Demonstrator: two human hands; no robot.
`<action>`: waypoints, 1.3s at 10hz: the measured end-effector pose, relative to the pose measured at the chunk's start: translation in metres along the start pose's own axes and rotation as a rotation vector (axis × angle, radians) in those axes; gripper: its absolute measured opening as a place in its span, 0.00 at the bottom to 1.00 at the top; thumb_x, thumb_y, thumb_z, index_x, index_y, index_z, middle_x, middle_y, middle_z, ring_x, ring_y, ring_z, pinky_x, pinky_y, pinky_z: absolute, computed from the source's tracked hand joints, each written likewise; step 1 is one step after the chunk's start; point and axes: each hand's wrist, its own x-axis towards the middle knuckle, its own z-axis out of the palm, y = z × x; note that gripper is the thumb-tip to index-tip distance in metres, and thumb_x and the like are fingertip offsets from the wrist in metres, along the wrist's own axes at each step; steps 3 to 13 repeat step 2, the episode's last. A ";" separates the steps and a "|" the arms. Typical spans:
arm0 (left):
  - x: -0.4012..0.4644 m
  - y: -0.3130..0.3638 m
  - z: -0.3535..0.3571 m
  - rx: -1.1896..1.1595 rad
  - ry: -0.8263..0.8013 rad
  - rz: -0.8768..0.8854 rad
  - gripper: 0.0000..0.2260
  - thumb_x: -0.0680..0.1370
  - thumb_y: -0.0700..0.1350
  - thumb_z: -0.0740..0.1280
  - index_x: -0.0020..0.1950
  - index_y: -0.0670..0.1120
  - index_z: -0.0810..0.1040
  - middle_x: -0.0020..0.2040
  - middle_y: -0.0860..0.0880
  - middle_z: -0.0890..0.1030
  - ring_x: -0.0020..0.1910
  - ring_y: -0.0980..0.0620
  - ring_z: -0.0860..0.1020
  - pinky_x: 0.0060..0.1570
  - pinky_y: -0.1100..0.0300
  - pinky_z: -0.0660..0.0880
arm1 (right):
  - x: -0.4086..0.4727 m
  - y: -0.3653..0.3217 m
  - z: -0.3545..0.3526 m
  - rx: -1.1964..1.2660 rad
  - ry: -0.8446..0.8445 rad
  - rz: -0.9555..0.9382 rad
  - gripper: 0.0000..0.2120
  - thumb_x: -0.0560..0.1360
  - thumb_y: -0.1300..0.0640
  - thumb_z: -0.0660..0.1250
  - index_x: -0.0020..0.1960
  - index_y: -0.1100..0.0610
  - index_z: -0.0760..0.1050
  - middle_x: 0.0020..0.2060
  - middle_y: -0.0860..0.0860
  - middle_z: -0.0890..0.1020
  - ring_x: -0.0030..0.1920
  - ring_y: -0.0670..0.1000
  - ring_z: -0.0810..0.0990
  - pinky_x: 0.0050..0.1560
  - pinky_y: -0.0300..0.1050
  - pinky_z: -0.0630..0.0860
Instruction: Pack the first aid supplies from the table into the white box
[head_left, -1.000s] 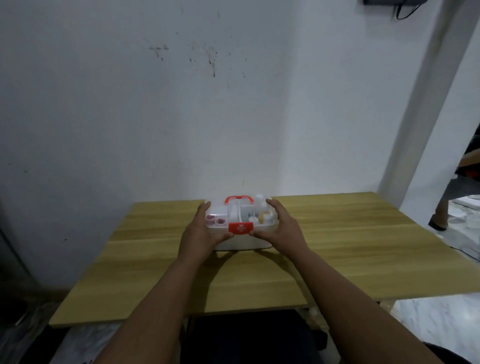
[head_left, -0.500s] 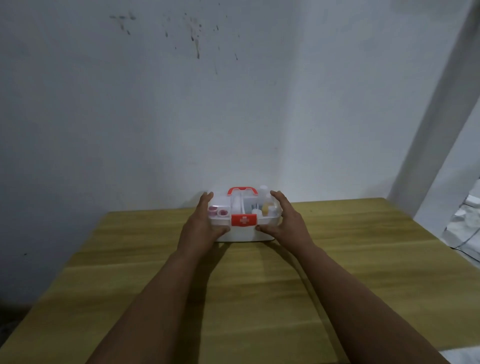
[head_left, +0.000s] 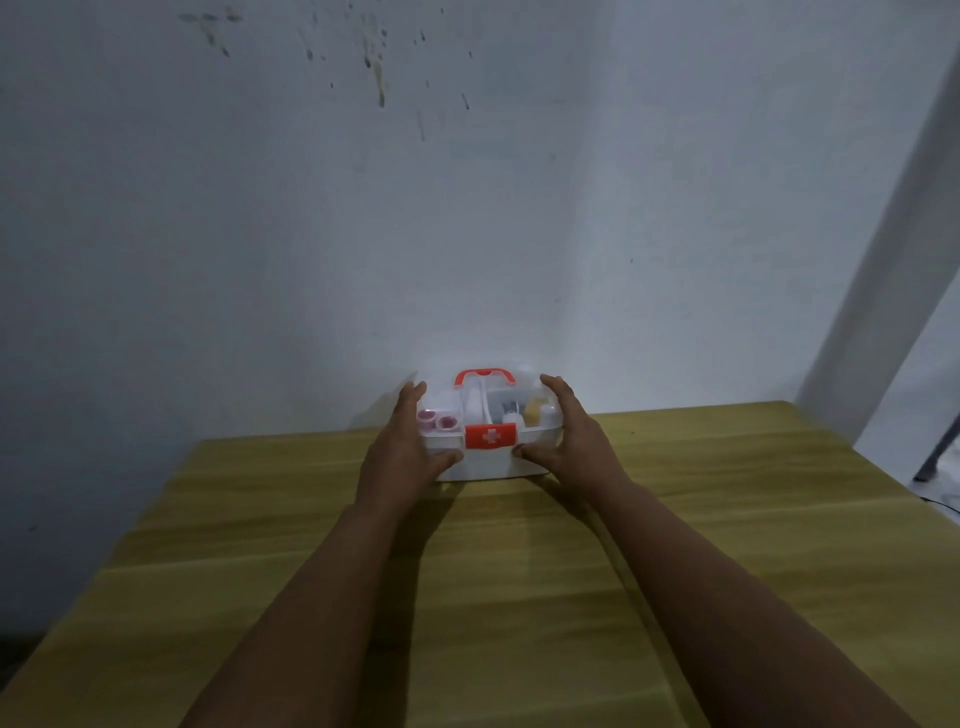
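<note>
Box (head_left: 488, 465) of white plastic, standing on the wooden table (head_left: 519, 597) at its far edge, close against the pale wall (head_left: 467, 208). A clear lid covers it; a red handle (head_left: 485, 375) rises at the far side and a red latch (head_left: 490, 435) with a white cross sits at the near middle. Through the lid show two pink rolls (head_left: 437, 420) at left and a yellowish container (head_left: 536, 408) at right; other contents are too blurred to tell. Left hand (head_left: 397, 449) cups the left end of the box, fingers along the side, thumb on the near face. Right hand (head_left: 576, 441) cups the right end likewise. Both hands are spread around the box rather than closed.
</note>
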 end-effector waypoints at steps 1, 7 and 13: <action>-0.003 0.014 -0.007 -0.003 -0.058 -0.062 0.52 0.68 0.39 0.80 0.80 0.59 0.51 0.79 0.48 0.63 0.73 0.44 0.69 0.60 0.44 0.79 | -0.006 -0.009 0.000 -0.141 -0.010 0.029 0.58 0.70 0.55 0.82 0.84 0.43 0.43 0.84 0.51 0.54 0.82 0.56 0.58 0.67 0.49 0.78; -0.033 0.033 -0.008 -0.055 0.053 -0.065 0.56 0.69 0.39 0.79 0.81 0.62 0.42 0.83 0.52 0.48 0.81 0.44 0.52 0.70 0.39 0.69 | -0.024 -0.009 0.001 0.018 0.166 0.052 0.62 0.69 0.48 0.82 0.83 0.37 0.37 0.85 0.48 0.47 0.83 0.57 0.55 0.74 0.63 0.69; -0.033 0.033 -0.008 -0.055 0.053 -0.065 0.56 0.69 0.39 0.79 0.81 0.62 0.42 0.83 0.52 0.48 0.81 0.44 0.52 0.70 0.39 0.69 | -0.024 -0.009 0.001 0.018 0.166 0.052 0.62 0.69 0.48 0.82 0.83 0.37 0.37 0.85 0.48 0.47 0.83 0.57 0.55 0.74 0.63 0.69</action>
